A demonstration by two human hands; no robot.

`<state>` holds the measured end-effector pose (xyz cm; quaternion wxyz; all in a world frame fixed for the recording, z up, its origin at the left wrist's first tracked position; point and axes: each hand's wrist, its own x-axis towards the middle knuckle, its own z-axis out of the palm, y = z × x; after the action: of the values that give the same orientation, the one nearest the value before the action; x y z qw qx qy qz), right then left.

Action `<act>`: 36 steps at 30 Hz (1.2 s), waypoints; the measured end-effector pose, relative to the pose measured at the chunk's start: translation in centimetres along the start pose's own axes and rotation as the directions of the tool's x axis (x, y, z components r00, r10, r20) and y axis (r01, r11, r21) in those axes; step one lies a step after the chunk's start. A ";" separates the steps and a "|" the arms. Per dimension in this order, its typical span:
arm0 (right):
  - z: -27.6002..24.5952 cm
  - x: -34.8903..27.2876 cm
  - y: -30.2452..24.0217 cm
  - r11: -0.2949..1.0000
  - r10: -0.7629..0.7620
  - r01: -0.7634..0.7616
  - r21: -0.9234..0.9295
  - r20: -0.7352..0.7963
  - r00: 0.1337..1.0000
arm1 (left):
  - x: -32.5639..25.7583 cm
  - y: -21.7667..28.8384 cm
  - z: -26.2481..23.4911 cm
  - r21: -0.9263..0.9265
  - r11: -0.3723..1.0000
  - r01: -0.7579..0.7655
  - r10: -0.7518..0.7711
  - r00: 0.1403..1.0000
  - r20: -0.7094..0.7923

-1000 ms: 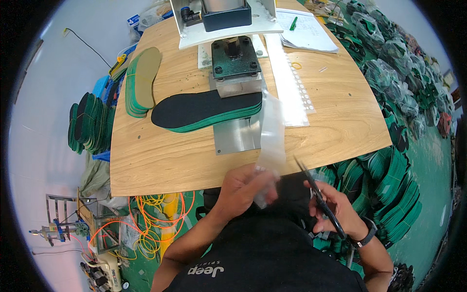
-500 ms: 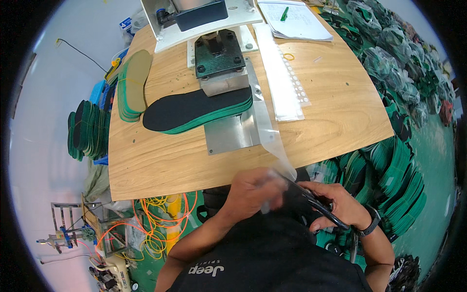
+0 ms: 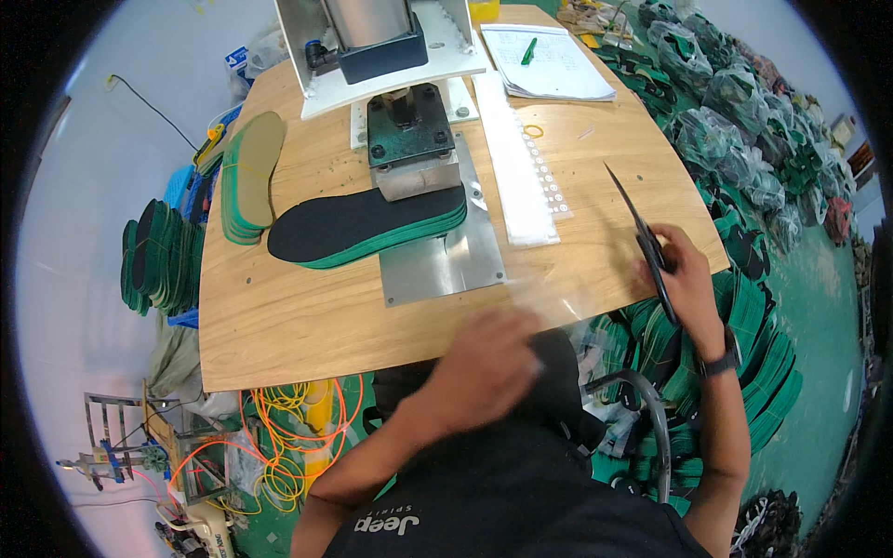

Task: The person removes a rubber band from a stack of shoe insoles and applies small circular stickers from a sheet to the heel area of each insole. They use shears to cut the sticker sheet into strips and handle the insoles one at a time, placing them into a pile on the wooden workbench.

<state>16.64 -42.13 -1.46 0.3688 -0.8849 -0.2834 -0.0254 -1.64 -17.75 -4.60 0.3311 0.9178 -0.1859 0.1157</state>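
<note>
My right hand [image 3: 684,279] grips a pair of black-handled scissors [image 3: 655,265] over the table's right edge, the dark blades pointing away from me. Near the front edge, my left hand [image 3: 488,367] is blurred by motion, its fingers curled. A clear plastic strip [image 3: 553,299] trails from that hand over the table edge, smeared and hard to outline. Ahead, a stack of black and green insoles [image 3: 349,223] lies with its right end beneath the metal block of a press [image 3: 419,177], partly over a steel plate [image 3: 437,274].
Tan-topped insoles [image 3: 256,163] lie bundled at the left. White strips [image 3: 521,177], a yellow rubber band [image 3: 533,131] and a notepad [image 3: 558,70] with a green pen [image 3: 529,51] are on the table [image 3: 307,325]. Insole stacks [image 3: 753,353] and bagged pieces [image 3: 735,93] fill the floor at right.
My right hand has swung right and forward with the scissors, away from my left hand. The clear strip has come off the steel plate toward the front edge. The whole view has shifted slightly.
</note>
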 end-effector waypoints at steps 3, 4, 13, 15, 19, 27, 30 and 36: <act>1.4 3.8 3.2 0.987 -0.099 0.091 -0.135 -0.051 0.994 | 0.2 2.5 0.9 -0.249 0.963 -0.106 0.153 0.971 0.181; 1.8 5.1 4.5 0.978 -0.137 0.129 -0.163 -0.042 0.990 | 0.3 3.3 0.8 -0.306 0.950 -0.071 0.145 0.963 0.228; 0.8 3.4 -6.2 0.918 -0.348 0.302 -0.256 -0.161 0.923 | -3.7 1.7 -3.1 -0.703 0.688 0.180 -0.429 0.882 -0.194; 3.9 1.9 -3.9 0.824 -0.564 0.556 -0.106 -0.062 0.824 | -3.8 1.6 -3.1 -0.752 0.647 0.129 -0.458 0.854 -0.247; 8.0 -3.6 -13.5 0.691 -0.406 0.166 0.703 0.188 0.894 | -4.3 -0.4 -3.1 -0.729 0.682 0.056 -0.393 0.869 -0.301; 12.5 -4.0 -14.6 0.706 -0.423 0.116 0.698 0.285 0.860 | -4.6 -2.2 -5.4 -0.710 0.692 0.132 -0.444 0.853 -0.274; 13.1 -2.2 -14.9 0.689 -0.305 -0.034 0.724 0.332 0.892 | -3.7 -4.9 -8.0 -0.416 0.893 0.173 -0.339 0.866 -0.368; 15.2 1.1 -13.1 0.419 0.053 -0.478 0.772 0.504 0.862 | -0.7 -11.7 -17.1 0.187 0.955 0.229 -0.157 0.928 -0.338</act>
<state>8.27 -24.02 -3.88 0.7014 -0.5844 -0.1769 0.3677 1.07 1.90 1.45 0.2614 0.9322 -0.0240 0.2494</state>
